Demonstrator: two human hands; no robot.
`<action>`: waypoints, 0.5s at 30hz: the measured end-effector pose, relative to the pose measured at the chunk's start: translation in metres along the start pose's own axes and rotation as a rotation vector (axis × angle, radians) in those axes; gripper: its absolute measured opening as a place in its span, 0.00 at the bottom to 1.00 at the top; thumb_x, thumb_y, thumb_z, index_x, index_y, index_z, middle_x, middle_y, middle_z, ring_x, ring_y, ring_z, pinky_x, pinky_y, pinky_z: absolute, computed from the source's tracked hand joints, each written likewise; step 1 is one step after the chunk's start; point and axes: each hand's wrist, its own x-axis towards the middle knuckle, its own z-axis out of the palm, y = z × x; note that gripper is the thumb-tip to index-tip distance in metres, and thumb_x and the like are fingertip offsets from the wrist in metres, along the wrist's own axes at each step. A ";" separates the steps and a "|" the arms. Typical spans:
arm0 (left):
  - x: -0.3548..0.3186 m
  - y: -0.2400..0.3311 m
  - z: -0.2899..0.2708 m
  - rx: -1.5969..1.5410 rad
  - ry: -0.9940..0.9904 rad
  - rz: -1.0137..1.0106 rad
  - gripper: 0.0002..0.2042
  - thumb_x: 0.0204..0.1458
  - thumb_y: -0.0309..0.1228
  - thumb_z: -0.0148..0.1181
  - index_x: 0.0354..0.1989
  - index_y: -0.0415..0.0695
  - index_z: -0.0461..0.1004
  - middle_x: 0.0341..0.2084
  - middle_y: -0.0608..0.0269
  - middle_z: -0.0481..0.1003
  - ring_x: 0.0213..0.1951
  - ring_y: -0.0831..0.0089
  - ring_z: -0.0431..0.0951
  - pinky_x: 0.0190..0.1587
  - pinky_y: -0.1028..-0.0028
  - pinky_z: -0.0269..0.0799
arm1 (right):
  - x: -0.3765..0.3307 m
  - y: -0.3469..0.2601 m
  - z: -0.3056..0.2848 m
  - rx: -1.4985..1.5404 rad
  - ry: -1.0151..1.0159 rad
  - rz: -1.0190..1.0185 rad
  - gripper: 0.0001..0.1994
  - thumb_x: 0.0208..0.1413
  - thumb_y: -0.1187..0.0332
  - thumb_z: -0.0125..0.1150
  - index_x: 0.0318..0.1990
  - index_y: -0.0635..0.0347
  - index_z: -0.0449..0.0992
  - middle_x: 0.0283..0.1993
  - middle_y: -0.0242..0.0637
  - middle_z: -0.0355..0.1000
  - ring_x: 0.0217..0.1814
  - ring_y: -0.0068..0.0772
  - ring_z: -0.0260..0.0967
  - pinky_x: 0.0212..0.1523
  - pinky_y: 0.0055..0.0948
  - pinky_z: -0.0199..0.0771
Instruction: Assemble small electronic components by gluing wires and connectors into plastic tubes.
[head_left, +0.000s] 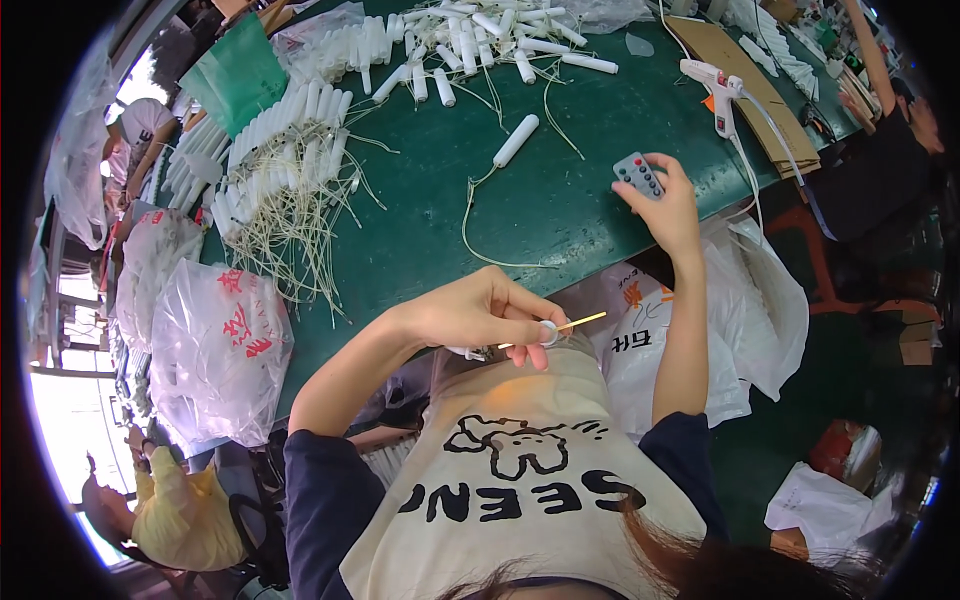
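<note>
My left hand [485, 312], held over the apron at the table's front edge, is closed around a small white round piece [549, 334]. From it sticks a thin yellow strip [585, 322], and an orange glow falls on the apron below. The rest of what this hand grips is hidden by the fingers. Over the table's right part, my right hand [668, 200] grips a small grey remote control [638, 175] with dark and red buttons. Between the hands and the far pile, a single white tube [516, 141] lies on the green table, its thin wire [466, 225] trailing toward me.
Piles of white wired tubes [470, 40] fill the far side, with more bundles [285, 145] at left. A white glue gun [716, 95] and cardboard [750, 90] lie at right. Plastic bags [215, 350] hang by the table. Other people sit left and far right.
</note>
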 end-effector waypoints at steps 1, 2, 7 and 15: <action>0.001 0.000 0.000 0.020 -0.006 0.005 0.14 0.55 0.30 0.54 0.47 0.37 0.75 0.26 0.62 0.79 0.24 0.85 0.74 0.32 0.83 0.71 | -0.006 -0.012 -0.008 -0.001 0.003 0.003 0.20 0.45 0.68 0.68 0.43 0.66 0.67 0.23 0.32 0.72 0.23 0.25 0.70 0.23 0.22 0.67; 0.000 0.000 0.001 0.019 -0.007 0.004 0.14 0.55 0.30 0.54 0.47 0.37 0.75 0.26 0.62 0.79 0.24 0.85 0.74 0.32 0.83 0.71 | -0.013 -0.030 -0.017 0.158 -0.172 0.143 0.17 0.46 0.70 0.66 0.42 0.65 0.67 0.24 0.32 0.71 0.21 0.21 0.69 0.22 0.20 0.65; 0.003 0.002 0.001 -0.007 0.002 -0.008 0.13 0.53 0.26 0.54 0.46 0.36 0.75 0.26 0.61 0.79 0.25 0.84 0.75 0.32 0.84 0.70 | -0.039 -0.045 -0.030 0.376 -0.581 0.250 0.10 0.51 0.76 0.59 0.40 0.65 0.67 0.23 0.33 0.71 0.15 0.18 0.63 0.17 0.18 0.62; 0.004 0.003 -0.001 0.002 -0.010 -0.009 0.13 0.53 0.25 0.54 0.46 0.35 0.75 0.25 0.61 0.79 0.25 0.85 0.75 0.31 0.84 0.70 | -0.057 -0.042 -0.040 0.305 -0.813 0.353 0.12 0.62 0.69 0.43 0.30 0.65 0.70 0.20 0.34 0.70 0.14 0.18 0.63 0.14 0.20 0.63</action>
